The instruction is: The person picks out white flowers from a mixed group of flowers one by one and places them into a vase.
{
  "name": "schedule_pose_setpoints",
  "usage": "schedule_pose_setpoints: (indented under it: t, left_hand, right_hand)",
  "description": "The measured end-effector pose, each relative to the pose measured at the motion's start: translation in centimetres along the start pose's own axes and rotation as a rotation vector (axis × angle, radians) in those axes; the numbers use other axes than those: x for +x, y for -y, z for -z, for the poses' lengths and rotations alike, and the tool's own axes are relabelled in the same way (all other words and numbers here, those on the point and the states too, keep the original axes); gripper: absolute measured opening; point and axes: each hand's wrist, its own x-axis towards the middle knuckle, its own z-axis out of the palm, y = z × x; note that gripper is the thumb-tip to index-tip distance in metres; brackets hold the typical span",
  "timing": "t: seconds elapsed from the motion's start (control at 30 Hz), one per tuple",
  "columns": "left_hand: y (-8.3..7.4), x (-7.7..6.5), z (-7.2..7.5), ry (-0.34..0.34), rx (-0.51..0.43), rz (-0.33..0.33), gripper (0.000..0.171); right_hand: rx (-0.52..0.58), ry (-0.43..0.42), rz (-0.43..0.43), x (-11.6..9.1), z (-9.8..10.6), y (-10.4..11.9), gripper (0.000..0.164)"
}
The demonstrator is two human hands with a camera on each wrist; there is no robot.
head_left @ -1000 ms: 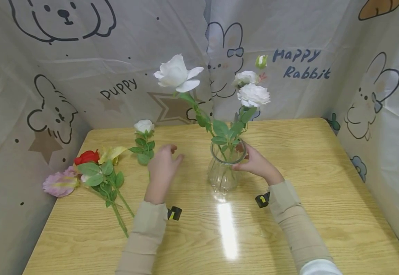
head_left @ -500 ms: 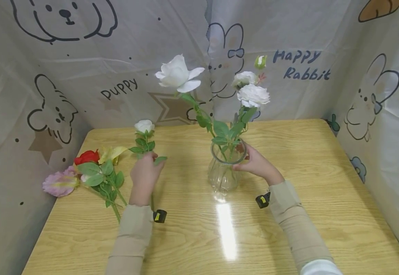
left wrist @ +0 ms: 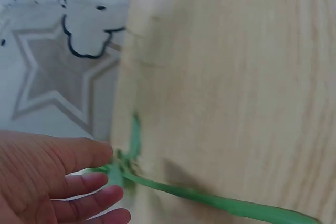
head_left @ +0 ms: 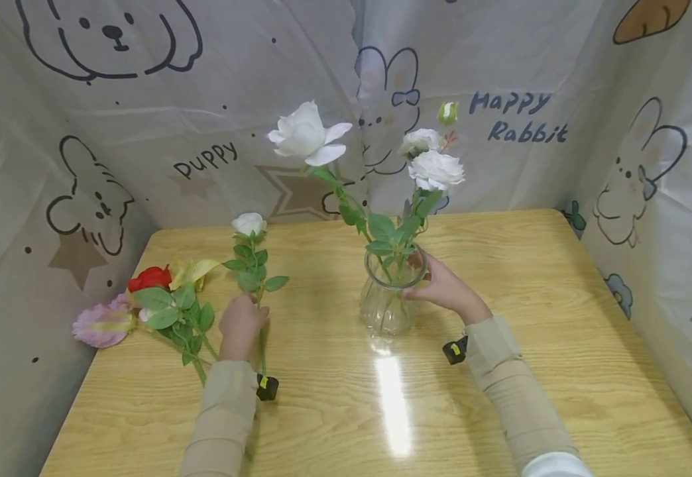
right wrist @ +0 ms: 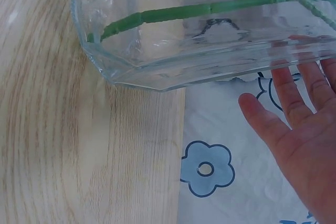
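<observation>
In the head view my left hand (head_left: 242,326) is at the stem of a white rose (head_left: 249,224) that lies on the table, its thumb and fingers about the stem below the leaves. The left wrist view shows the green stem (left wrist: 226,202) running away from the fingertips of that hand (left wrist: 58,182). My right hand (head_left: 446,288) holds a clear glass vase (head_left: 382,311) near its neck from the right. Upright in the vase stand a large white flower (head_left: 307,134) and a stem with white blooms (head_left: 435,170) and a bud. Through the glass, stem ends are visible.
On the left of the table (head_left: 501,397) lies a bunch with a red flower (head_left: 149,279), a yellow flower (head_left: 193,271) and a pink-purple flower (head_left: 104,322). Printed cloth (head_left: 501,53) hangs behind and at both sides.
My left hand has moved left and then nearer along the white rose's stem, uncovering its leaves. The rose has hardly shifted. My right hand has stayed on the vase.
</observation>
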Motion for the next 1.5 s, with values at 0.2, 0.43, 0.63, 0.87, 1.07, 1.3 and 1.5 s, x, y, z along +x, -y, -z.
schedule_pose_setpoints:
  t: [0.2,0.43,0.63,0.87,1.07,1.3,1.5]
  left_hand:
    - [1.3,0.6,-1.0,-0.015,-0.037,-0.007,0.040]
    - [2.0,1.2,-1.7,-0.053,-0.077,-0.036,0.030]
    - [2.1,1.5,-2.1,-0.080,-0.076,-0.017,0.019]
    - [1.8,1.6,-1.9,-0.064,-0.050,-0.004,0.026]
    - [1.9,1.6,-1.8,-0.048,0.011,-0.029,0.012]
    - [1.7,1.6,-1.3,-0.057,-0.120,0.014,0.022]
    - [0.5,1.4,0.4,-0.206,-0.185,-0.064,0.021]
  right_hand:
    - [0.006,0.006,-0.004,0.0,-0.1,0.1,0.089]
    - [0.001,0.011,-0.009,-0.7,-0.1,2.7,0.086]
    - [0.007,0.020,0.002,-0.7,-0.2,3.0,0.085]
    - [0.020,0.011,0.009,-0.1,-0.1,0.5,0.089]
    - [0.013,0.006,-0.003,-0.1,-0.1,0.0,0.089]
    - [0.026,0.006,0.003,-0.1,-0.2,0.1,0.090]
    - [0.028,0.010,-0.011,-0.5,-0.2,1.9,0.089]
